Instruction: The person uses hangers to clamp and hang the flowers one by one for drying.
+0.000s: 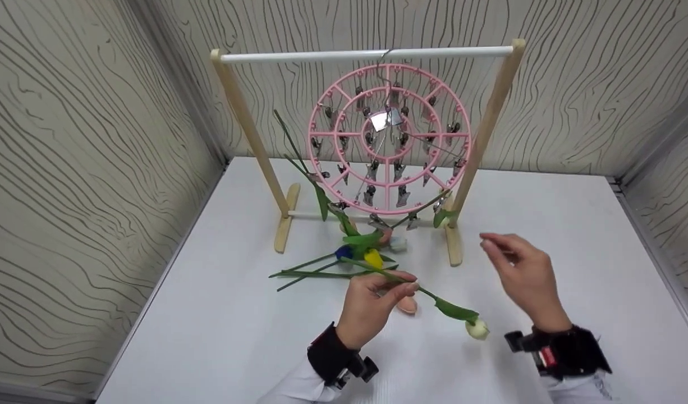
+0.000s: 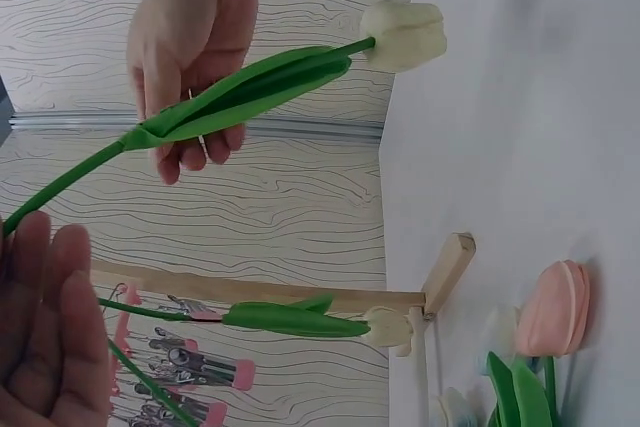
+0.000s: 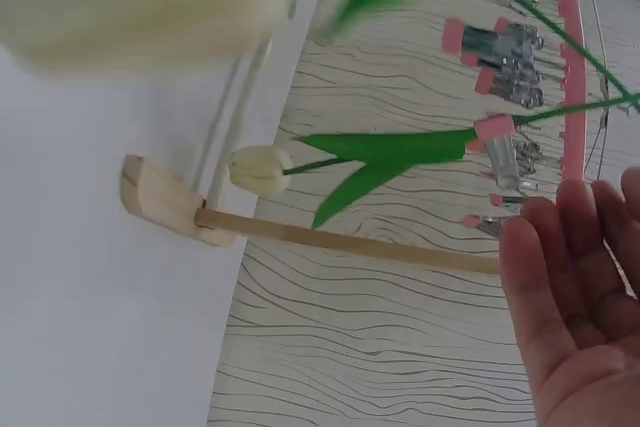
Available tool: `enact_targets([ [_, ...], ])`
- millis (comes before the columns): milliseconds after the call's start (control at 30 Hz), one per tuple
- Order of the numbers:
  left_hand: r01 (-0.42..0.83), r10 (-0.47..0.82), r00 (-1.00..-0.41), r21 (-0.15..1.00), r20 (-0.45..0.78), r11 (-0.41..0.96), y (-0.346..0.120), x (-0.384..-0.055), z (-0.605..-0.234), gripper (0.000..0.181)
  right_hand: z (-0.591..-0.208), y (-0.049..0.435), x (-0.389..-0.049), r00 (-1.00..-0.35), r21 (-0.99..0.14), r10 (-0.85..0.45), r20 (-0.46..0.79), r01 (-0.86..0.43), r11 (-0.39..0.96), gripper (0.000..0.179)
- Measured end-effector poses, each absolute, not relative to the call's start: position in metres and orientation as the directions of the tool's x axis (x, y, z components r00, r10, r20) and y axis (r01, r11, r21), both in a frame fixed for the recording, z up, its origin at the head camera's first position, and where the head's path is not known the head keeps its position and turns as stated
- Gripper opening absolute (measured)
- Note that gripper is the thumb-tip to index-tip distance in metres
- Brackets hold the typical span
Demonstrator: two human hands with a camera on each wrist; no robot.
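Observation:
My left hand [image 1: 372, 306] pinches the green stem of a white artificial tulip [image 1: 477, 329] between thumb and fingers. Its bloom points right and towards me, with a leaf along the stem. My right hand [image 1: 529, 278] is held up to the right of that tulip, with loosely bent fingers and nothing in them. Beyond both hands hangs a round pink clip hanger [image 1: 387, 212] with many metal clips. From one clip at its right side, another white tulip [image 3: 262, 169] hangs bloom down.
A wooden stand [image 1: 486, 134] with a white top bar [image 1: 321, 56] carries the hanger. Below it, a yellow tulip [image 1: 373, 258], a blue tulip [image 1: 344, 252] and others lie in a pile. A peach tulip [image 1: 407, 305] lies partly behind my left hand.

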State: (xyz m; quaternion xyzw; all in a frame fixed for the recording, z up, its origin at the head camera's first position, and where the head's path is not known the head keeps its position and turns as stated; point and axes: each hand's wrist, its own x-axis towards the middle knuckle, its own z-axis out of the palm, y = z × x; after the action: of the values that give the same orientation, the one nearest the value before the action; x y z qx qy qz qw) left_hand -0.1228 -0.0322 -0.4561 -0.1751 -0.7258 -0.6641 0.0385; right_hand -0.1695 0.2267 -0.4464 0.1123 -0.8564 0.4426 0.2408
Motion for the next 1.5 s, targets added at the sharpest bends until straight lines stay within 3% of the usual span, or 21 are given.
enact_targets([
  [100, 0.313, 0.199, -0.935, 0.947, 0.295, 0.068, -0.033, -0.123, -0.457, 0.022, -0.431, 0.23, -0.203, -0.89, -0.747, 0.048, 0.454, -0.351, 0.564, 0.022],
  [233, 0.29, 0.196, -0.943, 0.954, 0.271, 0.077, -0.034, -0.122, -0.457, 0.022, -0.415, 0.224, -0.24, -0.935, -0.778, -0.011, 0.353, -0.3, 0.552, 0.036],
  [433, 0.279, 0.195, -0.945, 0.958, 0.262, 0.064, -0.034, -0.121, -0.456, 0.022, -0.401, 0.211, -0.263, -0.968, -0.809, -0.079, 0.236, -0.241, 0.535, 0.042],
  [733, 0.32, 0.172, -0.936, 0.947, 0.308, 0.043, -0.04, -0.122, -0.455, 0.024, -0.398, 0.195, -0.244, -0.918, -0.753, -0.136, 0.373, -0.385, 0.534, 0.027],
  [867, 0.313, 0.168, -0.938, 0.949, 0.302, 0.044, -0.042, -0.122, -0.455, 0.024, -0.404, 0.195, -0.231, -0.869, -0.675, -0.156, 0.469, -0.467, 0.571, 0.019],
  [1033, 0.311, 0.17, -0.939, 0.949, 0.299, 0.047, -0.045, -0.123, -0.454, 0.024, -0.411, 0.203, -0.222, -0.804, -0.575, -0.048, 0.592, -0.464, 0.674, 0.017],
  [1133, 0.298, 0.163, -0.944, 0.953, 0.287, 0.047, -0.047, -0.124, -0.452, 0.024, -0.411, 0.206, -0.224, -0.858, -0.631, -0.028, 0.512, -0.398, 0.666, 0.033],
  [1267, 0.278, 0.154, -0.951, 0.96, 0.269, 0.035, -0.05, -0.125, -0.45, 0.025, -0.411, 0.201, -0.233, -0.941, -0.726, -0.133, 0.31, -0.325, 0.607, 0.057],
  [1500, 0.294, 0.149, -0.946, 0.955, 0.287, 0.024, -0.055, -0.129, -0.451, 0.024, -0.407, 0.176, -0.241, -0.942, -0.728, -0.235, 0.239, -0.334, 0.599, 0.035],
])
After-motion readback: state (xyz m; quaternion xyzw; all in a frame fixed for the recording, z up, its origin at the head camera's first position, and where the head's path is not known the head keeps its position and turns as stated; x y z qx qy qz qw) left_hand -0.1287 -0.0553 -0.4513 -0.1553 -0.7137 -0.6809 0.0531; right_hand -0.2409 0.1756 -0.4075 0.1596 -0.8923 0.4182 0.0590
